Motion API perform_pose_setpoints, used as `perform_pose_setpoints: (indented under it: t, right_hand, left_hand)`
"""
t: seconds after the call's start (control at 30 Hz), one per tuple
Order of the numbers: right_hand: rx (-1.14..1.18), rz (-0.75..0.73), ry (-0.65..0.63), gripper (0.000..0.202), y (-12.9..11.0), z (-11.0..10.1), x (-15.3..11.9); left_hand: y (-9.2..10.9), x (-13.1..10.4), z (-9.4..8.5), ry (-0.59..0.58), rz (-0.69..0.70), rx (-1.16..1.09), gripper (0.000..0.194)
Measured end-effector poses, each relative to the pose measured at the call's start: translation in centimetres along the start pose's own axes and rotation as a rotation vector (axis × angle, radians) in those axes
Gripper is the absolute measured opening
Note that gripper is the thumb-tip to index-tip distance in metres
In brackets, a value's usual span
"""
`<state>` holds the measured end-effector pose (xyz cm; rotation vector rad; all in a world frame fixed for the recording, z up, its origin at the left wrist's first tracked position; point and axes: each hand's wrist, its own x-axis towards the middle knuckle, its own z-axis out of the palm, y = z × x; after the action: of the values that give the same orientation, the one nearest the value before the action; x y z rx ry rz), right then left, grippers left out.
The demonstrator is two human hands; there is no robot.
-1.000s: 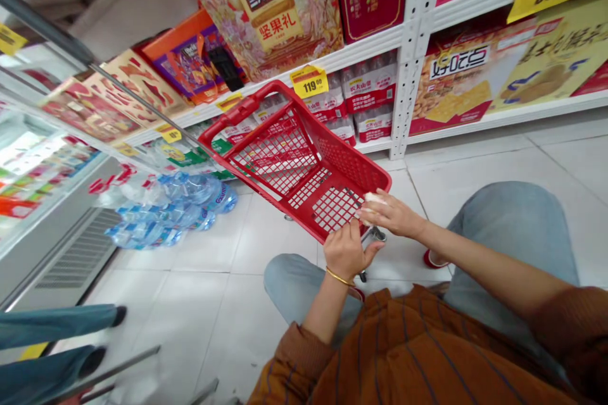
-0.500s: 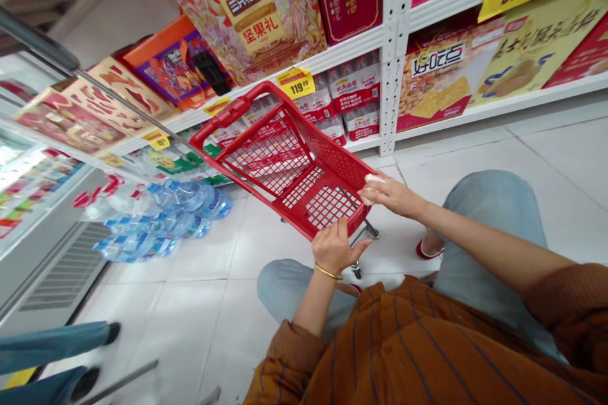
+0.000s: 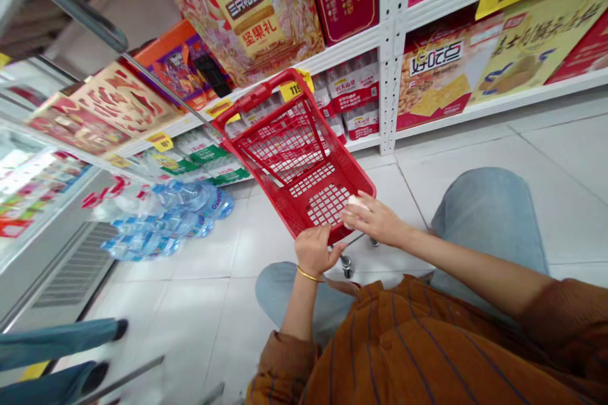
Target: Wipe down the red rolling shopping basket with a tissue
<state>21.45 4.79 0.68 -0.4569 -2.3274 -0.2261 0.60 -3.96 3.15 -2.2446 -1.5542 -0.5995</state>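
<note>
In front of me stands a red plastic shopping cart (image 3: 304, 171) with a grid floor and grid panel, on a metal frame with small wheels. My left hand (image 3: 317, 252), with a gold bangle at the wrist, has its fingers hooked over the cart's near rim and its thumb spread below. My right hand (image 3: 375, 220) holds a crumpled white cloth or tissue (image 3: 355, 210) against the near right part of the cart.
White shelves (image 3: 387, 95) with boxed snacks and packed bottles run behind the cart. Blue-tinted water bottles (image 3: 166, 218) are stacked on the floor at left. Another person's legs (image 3: 57, 342) show at lower left. My knees flank the cart's near end.
The cart has turned slightly, its near end moving left. My left hand has moved left with it. My right hand and the white cloth have moved left and down along the rim.
</note>
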Motion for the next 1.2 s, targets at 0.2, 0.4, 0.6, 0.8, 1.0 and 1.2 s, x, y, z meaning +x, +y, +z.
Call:
perform_pose_setpoints:
  t: [0.2,0.4,0.6,0.8,1.0,1.2]
  right_hand:
    - [-0.011,-0.114,0.022,0.029,0.7,0.3,0.4]
    - [-0.012,-0.098,0.022,0.030,2.0,0.1,-0.2]
    - [0.135,0.028,-0.026,0.032,4.1,-0.8,-1.6]
    - [0.143,0.055,-0.068,0.034,5.1,-0.9,-1.9]
    - [0.194,0.046,-0.012,0.028,4.3,0.1,-0.9]
    - [0.144,0.030,0.049,0.025,2.6,0.2,0.1]
  left_hand:
    - [-1.5,-0.5,0.3,0.007,0.000,-0.035,0.063]
    - [-2.3,0.1,0.8,0.053,0.026,-0.068,0.060]
    - [-3.3,0.1,1.3,0.040,0.027,-0.083,0.060]
    - [-4.9,-0.1,1.4,0.038,0.061,-0.084,0.060]
    - [-4.7,0.2,0.3,-0.001,0.049,-0.056,0.053]
    - [0.3,0.8,0.3,0.002,-0.101,-0.021,0.048]
